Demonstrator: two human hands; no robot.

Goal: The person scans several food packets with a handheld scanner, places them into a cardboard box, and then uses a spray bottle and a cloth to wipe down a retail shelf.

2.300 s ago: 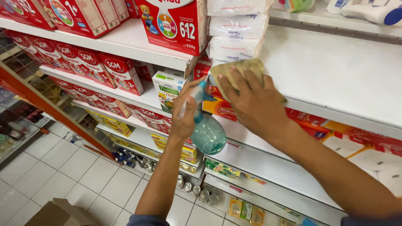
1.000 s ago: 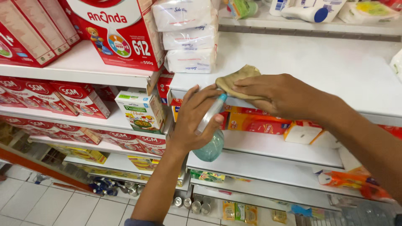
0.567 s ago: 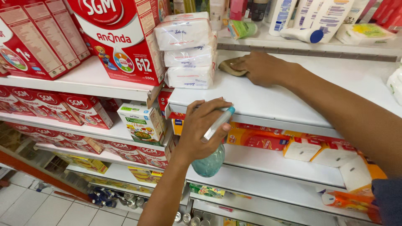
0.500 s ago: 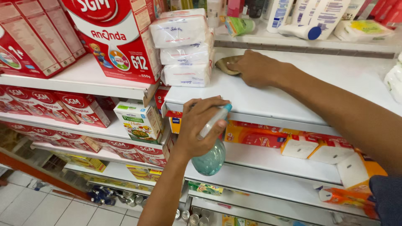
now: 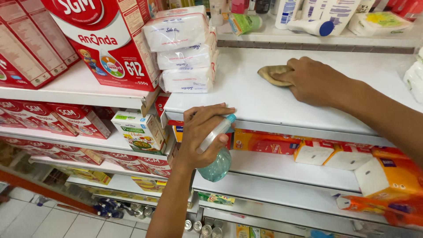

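Shop aisle, white metal shelf [image 5: 264, 97], bare stretch beside stacked white tissue packs [image 5: 187, 53]. Right hand [image 5: 319, 81] flat, pressing tan crumpled cloth [image 5: 272, 72] onto shelf for wiping. Left hand [image 5: 200, 134] clenched around teal translucent spray bottle [image 5: 216, 161], hung below shelf edge, clear of wiping.

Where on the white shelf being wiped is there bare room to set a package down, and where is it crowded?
The white shelf lies bare between the stacked white packs and the right hand pressing a tan cloth, and along its front edge beside the left hand holding the spray bottle. The ledge behind, lined with bottles, is crowded.
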